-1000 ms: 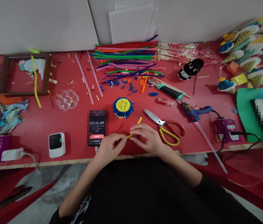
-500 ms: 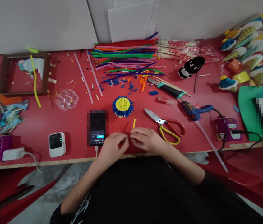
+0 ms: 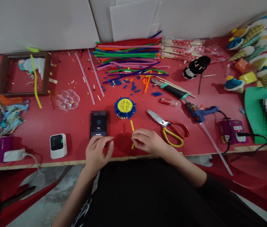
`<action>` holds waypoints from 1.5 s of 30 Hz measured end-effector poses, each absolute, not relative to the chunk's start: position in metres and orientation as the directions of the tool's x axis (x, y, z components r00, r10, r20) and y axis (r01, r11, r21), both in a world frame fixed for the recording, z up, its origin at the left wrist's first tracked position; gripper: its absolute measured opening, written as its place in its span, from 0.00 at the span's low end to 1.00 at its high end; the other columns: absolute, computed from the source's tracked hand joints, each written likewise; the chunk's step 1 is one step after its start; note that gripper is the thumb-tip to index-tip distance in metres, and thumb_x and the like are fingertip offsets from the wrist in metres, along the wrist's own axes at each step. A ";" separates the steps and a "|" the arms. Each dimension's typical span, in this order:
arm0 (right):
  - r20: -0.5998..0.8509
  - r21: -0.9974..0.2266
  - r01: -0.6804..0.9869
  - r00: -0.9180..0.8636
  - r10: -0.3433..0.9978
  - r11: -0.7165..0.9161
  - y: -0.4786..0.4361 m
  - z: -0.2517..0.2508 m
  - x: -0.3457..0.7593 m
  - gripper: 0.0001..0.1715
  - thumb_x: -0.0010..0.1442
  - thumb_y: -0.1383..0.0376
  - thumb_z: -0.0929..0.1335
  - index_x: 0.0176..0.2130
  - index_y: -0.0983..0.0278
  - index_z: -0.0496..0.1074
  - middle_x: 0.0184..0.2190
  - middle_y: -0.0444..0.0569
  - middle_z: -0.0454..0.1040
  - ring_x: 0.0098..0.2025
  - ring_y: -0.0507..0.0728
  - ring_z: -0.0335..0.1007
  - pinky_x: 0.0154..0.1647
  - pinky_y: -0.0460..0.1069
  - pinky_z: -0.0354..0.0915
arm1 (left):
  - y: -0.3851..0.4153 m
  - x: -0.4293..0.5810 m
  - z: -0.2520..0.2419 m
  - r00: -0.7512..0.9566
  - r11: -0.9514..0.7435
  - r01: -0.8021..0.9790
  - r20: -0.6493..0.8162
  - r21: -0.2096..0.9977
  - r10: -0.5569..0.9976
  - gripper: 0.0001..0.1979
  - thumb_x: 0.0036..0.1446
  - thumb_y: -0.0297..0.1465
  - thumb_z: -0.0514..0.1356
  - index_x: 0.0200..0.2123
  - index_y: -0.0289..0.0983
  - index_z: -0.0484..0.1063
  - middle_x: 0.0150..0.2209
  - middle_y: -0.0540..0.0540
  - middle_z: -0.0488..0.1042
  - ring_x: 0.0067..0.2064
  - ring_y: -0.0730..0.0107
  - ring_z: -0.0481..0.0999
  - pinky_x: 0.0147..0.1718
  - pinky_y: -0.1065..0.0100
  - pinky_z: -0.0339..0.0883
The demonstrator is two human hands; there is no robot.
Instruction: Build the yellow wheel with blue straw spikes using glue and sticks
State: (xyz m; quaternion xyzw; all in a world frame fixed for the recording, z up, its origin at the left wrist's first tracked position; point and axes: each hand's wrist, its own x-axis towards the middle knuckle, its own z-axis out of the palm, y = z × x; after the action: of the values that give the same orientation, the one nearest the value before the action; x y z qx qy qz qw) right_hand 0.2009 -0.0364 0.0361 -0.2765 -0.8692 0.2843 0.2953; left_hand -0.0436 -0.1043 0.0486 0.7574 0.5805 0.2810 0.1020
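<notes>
My right hand rests near the table's front edge, fingers pinched on a short yellow straw piece that pokes up toward the blue and yellow round straw model. My left hand has its fingers spread and lies on the lower end of the black phone, touching it. The red and yellow scissors lie just right of my right hand.
Bundles of coloured straws and wrapped chopsticks lie at the back. A blue glue gun, a box cutter, a white device, a wooden frame and a clear flower tray are spread over the red table.
My left hand let go of the yellow straw piece and moved left onto the phone. My right hand kept the straw, which now points up and left.
</notes>
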 end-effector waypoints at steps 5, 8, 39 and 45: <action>0.366 -0.708 0.292 -0.628 0.687 0.644 -0.037 0.031 0.202 0.08 0.64 0.72 0.66 0.35 0.63 0.72 0.35 0.50 0.77 0.34 0.52 0.74 0.34 0.46 0.72 | -0.122 -0.072 0.039 0.127 -0.309 0.874 0.438 0.376 0.890 0.10 0.56 0.22 0.61 0.40 0.40 0.72 0.38 0.45 0.84 0.45 0.58 0.77 0.45 0.61 0.70; 0.378 -0.716 0.280 -0.615 0.692 0.639 -0.036 0.031 0.201 0.08 0.64 0.73 0.66 0.35 0.63 0.73 0.35 0.49 0.77 0.34 0.52 0.75 0.35 0.47 0.73 | -0.127 -0.076 0.035 0.132 -0.299 0.894 0.443 0.333 0.887 0.10 0.55 0.22 0.62 0.40 0.40 0.72 0.39 0.45 0.84 0.46 0.58 0.77 0.46 0.60 0.70; 0.404 -0.794 0.290 -0.404 0.821 0.534 -0.040 0.038 0.196 0.07 0.65 0.65 0.70 0.44 0.62 0.77 0.39 0.52 0.78 0.41 0.56 0.77 0.42 0.52 0.77 | -0.083 0.009 0.054 0.133 0.082 0.399 -0.146 0.913 0.980 0.09 0.63 0.34 0.59 0.33 0.38 0.76 0.30 0.48 0.79 0.32 0.69 0.77 0.31 0.70 0.70; 0.363 -0.745 0.261 -0.614 0.701 0.614 -0.029 0.038 0.201 0.06 0.68 0.66 0.66 0.40 0.63 0.75 0.38 0.53 0.78 0.39 0.55 0.75 0.41 0.50 0.75 | -0.080 0.007 0.058 0.165 -0.080 0.520 -0.008 0.850 0.986 0.06 0.60 0.28 0.60 0.31 0.38 0.76 0.30 0.47 0.79 0.34 0.67 0.77 0.37 0.66 0.69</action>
State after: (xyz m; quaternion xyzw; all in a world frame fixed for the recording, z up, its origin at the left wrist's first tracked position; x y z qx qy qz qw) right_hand 0.2010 -0.0292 0.0383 -0.2880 -0.8349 0.3315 0.3317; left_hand 0.0073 -0.0802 0.0578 0.6653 0.5662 0.3117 0.3737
